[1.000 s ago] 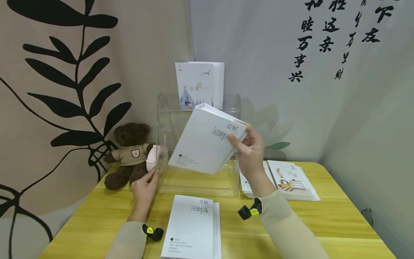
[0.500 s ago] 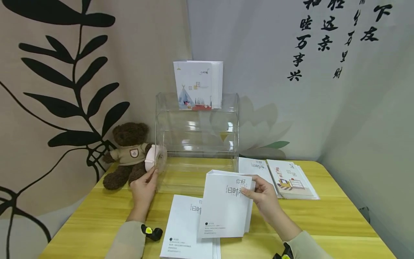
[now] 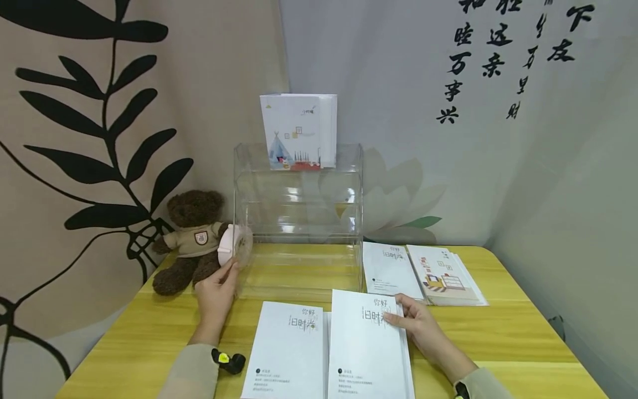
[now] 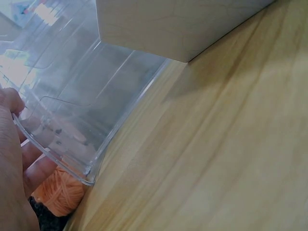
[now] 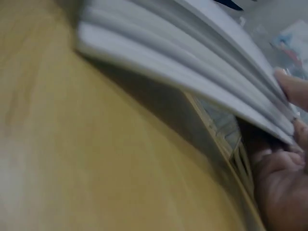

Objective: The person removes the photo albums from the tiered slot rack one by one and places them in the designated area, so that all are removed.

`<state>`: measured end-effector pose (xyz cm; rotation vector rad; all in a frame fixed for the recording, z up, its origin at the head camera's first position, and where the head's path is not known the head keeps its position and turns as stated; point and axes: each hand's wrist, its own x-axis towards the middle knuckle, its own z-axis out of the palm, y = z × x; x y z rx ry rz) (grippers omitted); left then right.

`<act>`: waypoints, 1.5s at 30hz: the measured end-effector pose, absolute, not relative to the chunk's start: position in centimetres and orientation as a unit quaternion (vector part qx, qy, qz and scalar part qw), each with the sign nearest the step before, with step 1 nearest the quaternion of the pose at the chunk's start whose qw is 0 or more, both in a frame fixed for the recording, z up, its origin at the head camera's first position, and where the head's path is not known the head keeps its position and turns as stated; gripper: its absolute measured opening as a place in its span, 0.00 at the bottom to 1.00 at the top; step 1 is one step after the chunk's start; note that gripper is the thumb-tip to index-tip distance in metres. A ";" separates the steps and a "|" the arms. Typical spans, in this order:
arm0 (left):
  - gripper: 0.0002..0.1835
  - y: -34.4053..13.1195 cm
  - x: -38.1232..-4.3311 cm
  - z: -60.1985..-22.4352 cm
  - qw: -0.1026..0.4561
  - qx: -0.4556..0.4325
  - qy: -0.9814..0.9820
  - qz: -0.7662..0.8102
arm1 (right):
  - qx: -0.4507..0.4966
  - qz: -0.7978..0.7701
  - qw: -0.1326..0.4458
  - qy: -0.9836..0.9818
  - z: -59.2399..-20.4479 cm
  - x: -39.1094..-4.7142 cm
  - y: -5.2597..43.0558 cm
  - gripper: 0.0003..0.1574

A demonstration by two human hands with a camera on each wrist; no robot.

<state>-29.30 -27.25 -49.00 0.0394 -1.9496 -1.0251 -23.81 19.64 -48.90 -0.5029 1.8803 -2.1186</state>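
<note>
My right hand (image 3: 423, 324) grips a white book (image 3: 366, 354) by its upper right side in the head view, thumb on the cover and fingers beneath. In the right wrist view this book (image 5: 192, 53) shows thick layered edges, and its lower edge is low over the wood. A similar white book (image 3: 281, 346) lies directly left of it on the table. My left hand (image 3: 216, 293) pinches the side edge of a clear tiered display rack (image 3: 299, 236); in the left wrist view the thumb is on one face of the clear panel, with fingers behind it.
A white booklet (image 3: 299, 130) stands on the rack's top tier. Right of the rack lie another white book (image 3: 391, 271) and an illustrated book (image 3: 446, 277). A brown teddy bear (image 3: 194, 244) sits at left. An orange yarn ball (image 4: 60, 192) is behind the panel.
My right hand has brought the white book down from in front of the rack to the table's front, right of the other white book. The left hand has stayed at the rack.
</note>
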 end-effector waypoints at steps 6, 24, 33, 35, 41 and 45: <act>0.11 -27.2 -29.0 -48.8 0.451 0.028 -0.791 -0.413 | -0.176 -0.714 0.156 0.659 -49.8 -23.8 20.2 0.18; 0.11 -27.6 -29.2 -48.9 0.466 0.018 -0.788 -0.402 | -0.090 -0.630 0.108 0.764 -49.5 -24.0 19.0 0.28; 0.11 -27.2 -29.1 -48.8 0.458 0.028 -0.794 -0.399 | -0.117 -0.524 0.001 0.843 -50.0 -23.9 19.3 0.22; 0.12 -27.2 -29.1 -48.8 0.457 0.029 -0.796 -0.397 | -0.140 -0.505 -0.016 0.852 -50.2 -23.9 19.5 0.20; 0.11 -27.2 -29.3 -48.9 0.461 0.023 -0.794 -0.395 | -0.173 -0.467 -0.058 0.865 -50.4 -24.0 19.8 0.15; 0.11 -27.2 -29.3 -49.0 0.463 0.021 -0.792 -0.398 | -0.178 -0.461 -0.063 0.867 -50.4 -24.0 19.8 0.14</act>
